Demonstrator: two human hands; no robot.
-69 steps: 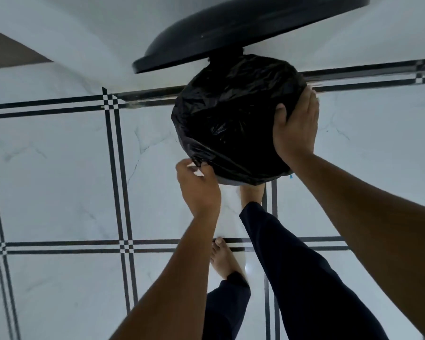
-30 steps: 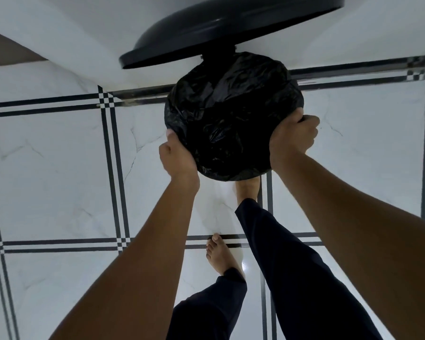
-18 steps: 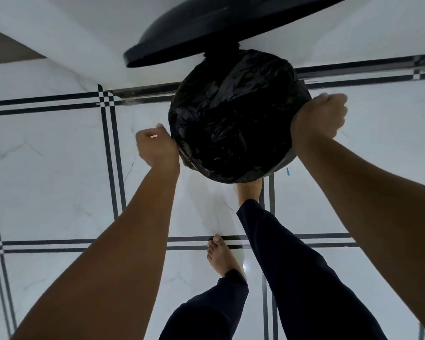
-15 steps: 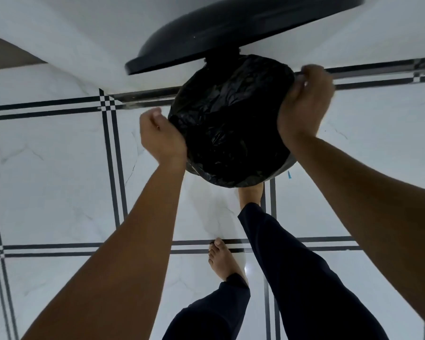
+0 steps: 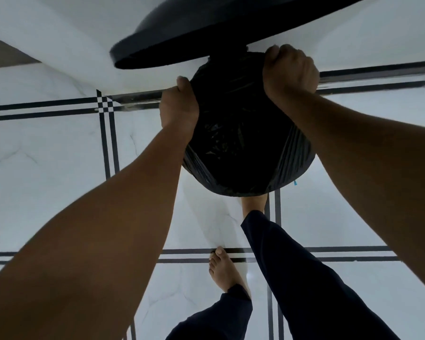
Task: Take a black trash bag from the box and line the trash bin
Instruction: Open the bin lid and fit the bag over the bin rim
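Floor: white marble tiles (image 5: 47, 180) with black lines.
Trash bag (image 5: 241, 133): glossy, crinkled black, stretched over the bin's mouth, lid (image 5: 206, 28) raised.
Left hand (image 5: 179, 104): clenched on the bag's edge.
Right hand (image 5: 290, 69): likewise, far rim.

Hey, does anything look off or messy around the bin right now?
Nothing stands out. The black bag is stretched over the bin, both hands, left and right, gripping its edge. The lid is raised; no spill on the tiled floor.
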